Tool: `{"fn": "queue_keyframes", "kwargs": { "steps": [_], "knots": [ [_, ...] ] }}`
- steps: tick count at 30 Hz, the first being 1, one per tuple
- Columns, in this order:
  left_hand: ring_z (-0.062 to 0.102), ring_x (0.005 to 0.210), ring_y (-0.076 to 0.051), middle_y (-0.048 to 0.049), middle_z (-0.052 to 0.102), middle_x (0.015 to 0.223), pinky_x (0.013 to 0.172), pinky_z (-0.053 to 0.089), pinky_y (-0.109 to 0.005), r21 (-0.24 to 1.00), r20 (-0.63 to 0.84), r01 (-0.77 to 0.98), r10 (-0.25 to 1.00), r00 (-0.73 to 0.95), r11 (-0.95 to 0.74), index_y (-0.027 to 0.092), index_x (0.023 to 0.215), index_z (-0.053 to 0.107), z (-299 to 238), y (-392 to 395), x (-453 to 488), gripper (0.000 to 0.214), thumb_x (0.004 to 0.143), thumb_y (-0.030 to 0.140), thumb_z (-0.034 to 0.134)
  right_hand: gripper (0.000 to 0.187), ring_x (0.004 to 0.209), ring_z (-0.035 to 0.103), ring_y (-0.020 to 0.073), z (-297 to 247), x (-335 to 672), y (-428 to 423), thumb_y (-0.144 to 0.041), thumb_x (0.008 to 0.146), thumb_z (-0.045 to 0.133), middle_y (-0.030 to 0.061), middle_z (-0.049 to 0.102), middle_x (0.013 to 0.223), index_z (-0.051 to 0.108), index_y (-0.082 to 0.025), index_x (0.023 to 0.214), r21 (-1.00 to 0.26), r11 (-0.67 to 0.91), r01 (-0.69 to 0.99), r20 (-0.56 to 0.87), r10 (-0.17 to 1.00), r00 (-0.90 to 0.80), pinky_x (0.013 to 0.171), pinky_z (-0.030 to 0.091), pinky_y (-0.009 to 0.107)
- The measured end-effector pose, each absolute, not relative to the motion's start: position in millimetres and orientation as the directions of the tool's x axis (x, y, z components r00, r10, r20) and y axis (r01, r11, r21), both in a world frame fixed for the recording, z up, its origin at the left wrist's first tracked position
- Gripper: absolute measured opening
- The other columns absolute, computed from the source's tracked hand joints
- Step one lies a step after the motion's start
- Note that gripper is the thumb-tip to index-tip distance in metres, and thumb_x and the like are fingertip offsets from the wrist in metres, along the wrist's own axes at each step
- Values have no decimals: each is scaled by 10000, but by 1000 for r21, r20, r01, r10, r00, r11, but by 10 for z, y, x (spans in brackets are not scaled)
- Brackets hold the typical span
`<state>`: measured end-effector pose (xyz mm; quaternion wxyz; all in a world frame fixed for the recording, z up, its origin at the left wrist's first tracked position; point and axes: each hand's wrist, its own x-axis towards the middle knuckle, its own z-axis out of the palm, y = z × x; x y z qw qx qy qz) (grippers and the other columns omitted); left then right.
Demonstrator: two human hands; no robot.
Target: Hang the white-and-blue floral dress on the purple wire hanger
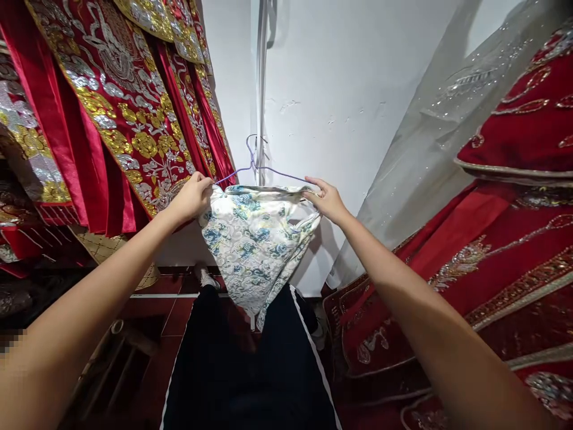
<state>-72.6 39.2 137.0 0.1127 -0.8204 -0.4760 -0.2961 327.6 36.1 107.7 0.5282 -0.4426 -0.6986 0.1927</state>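
A white garment with a blue and green floral pattern [253, 245] hangs from a thin purple wire hanger [259, 170] in front of me. My left hand [192, 197] is closed on the left end of the hanger and the cloth there. At the right end, my right hand [326, 200] pinches the hanger and the garment's top edge. The hanger's hook rises near a vertical pipe [261, 89] on the white wall. The garment drapes down to a point above my dark trousers [250, 370].
Red robes with gold and silver embroidery [116, 113] hang close on the left. More red embroidered fabric [505, 251] and a sheer glittery grey cloth [439, 137] fill the right. Below are dark red floor tiles [179, 298] and a white shoe [206, 278].
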Motion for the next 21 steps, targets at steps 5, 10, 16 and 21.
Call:
{"fn": "queue_keyframes", "kwargs": {
  "steps": [5, 10, 16, 21],
  "knots": [
    [501, 1027, -273, -128, 463, 1010, 908, 470, -392, 80, 636, 824, 665, 391, -561, 161, 1002, 600, 1344, 325, -669, 206, 895, 239, 442, 551, 435, 317, 111, 1119, 3430, 508, -507, 810, 611, -55, 388, 494, 679, -104, 1180, -735, 452, 506, 539, 841, 32, 482, 338, 277],
    [503, 1154, -315, -174, 476, 1170, 974, 445, -430, 140, 696, 876, 676, 244, -461, 176, 1090, 591, 1284, 334, -737, 267, 930, 319, 432, 561, 571, 495, 153, 1178, 3386, 346, -508, 712, 713, 16, 598, 651, 704, -131, 1127, -613, 426, 665, 503, 860, -86, 565, 377, 275],
    [606, 990, -377, -186, 652, 1021, 849, 464, -471, 216, 606, 945, 793, 66, -243, 169, 1245, 532, 1405, 472, -790, 388, 948, 376, 392, 318, 606, 516, 164, 1432, 3290, 124, -441, 766, 650, 25, 568, 588, 696, -134, 694, -482, 498, 721, 428, 852, -302, 572, 368, 272],
    [638, 980, -312, -140, 684, 1115, 848, 462, -391, 240, 677, 852, 709, 197, -466, 200, 1326, 495, 1509, 417, -428, 403, 972, 344, 370, 310, 780, 631, 203, 1355, 3119, 157, -432, 895, 570, 58, 706, 896, 697, -164, 985, -860, 448, 245, 424, 894, -148, 684, 516, 328]
  ]
}}
